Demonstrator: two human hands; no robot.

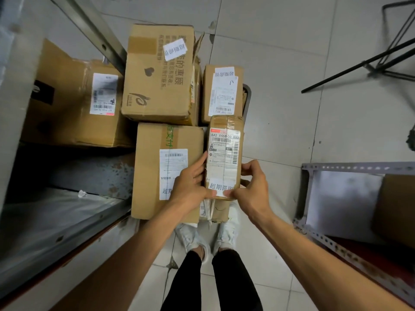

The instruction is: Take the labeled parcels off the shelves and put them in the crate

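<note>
A small labeled parcel (224, 153) is held at its near end by the left hand (190, 185) and right hand (252, 187). Each grip is curled round a side edge, with thumbs pressed on the label. The parcel is poised over stacked cardboard boxes (157, 72), just beside a larger box (166, 171). Open tiled floor (280, 108) is seen rightward.

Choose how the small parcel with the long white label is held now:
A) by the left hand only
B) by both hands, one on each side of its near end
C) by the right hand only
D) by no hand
B: the left hand and the right hand both grip the near end of the small parcel, one on each side.
</note>
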